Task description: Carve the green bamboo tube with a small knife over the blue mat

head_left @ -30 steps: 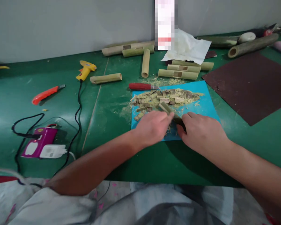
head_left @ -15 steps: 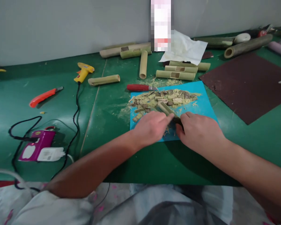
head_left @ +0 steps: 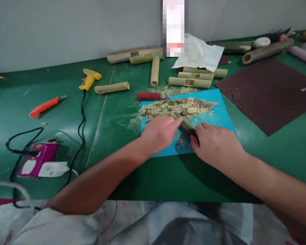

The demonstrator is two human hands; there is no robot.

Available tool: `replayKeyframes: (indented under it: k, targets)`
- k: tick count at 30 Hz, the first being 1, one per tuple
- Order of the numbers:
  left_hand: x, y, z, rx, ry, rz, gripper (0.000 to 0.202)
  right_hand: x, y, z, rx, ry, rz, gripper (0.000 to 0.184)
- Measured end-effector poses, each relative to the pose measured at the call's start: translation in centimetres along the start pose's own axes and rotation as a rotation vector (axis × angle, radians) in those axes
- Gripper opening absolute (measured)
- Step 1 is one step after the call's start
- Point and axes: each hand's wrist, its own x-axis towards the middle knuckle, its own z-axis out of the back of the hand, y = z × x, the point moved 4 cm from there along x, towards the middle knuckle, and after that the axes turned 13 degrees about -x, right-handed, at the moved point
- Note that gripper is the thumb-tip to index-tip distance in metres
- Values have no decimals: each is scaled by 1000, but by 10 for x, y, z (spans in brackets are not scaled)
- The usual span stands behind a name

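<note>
A bamboo tube (head_left: 187,126) lies slantwise over the front of the blue sheet (head_left: 223,115), its far end toward a pile of bamboo chips and shavings (head_left: 178,106). My right hand (head_left: 215,139) is wrapped round the tube's near end, fingers closed. At the tube's far end, on its left side, my left hand (head_left: 159,134) is closed and slightly blurred, a finger reaching over the tube. Whatever it grips is hidden behind the fingers. Just behind the chips lies a red-handled knife (head_left: 151,96).
Cut bamboo tubes (head_left: 190,82) and white paper (head_left: 197,54) lie at the back. A dark brown sheet (head_left: 267,95) is at right. To the left are a yellow glue gun (head_left: 90,79), an orange cutter (head_left: 46,106) and a purple power strip (head_left: 39,160) with a black cord.
My left hand has slid a little left and away from me along the tube, baring more of its middle. My right hand keeps its grip at the near end.
</note>
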Motion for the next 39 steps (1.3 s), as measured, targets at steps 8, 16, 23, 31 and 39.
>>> replayKeyframes:
  k: [8,16,23,31,39]
  targets:
    - [-2,1,-4,-42,-12,57,43,0,-1,0,-3,-6,-14,31]
    - [-2,8,-2,9,27,110,42,0,-2,1,-11,3,-16,30]
    - [-3,8,-3,-1,51,137,43,0,0,0,3,3,-5,29]
    - [-4,24,0,-50,-36,198,39,-1,0,0,-2,-23,3,30]
    - [-2,24,-4,-236,11,175,38,-1,3,1,-16,-17,25,27]
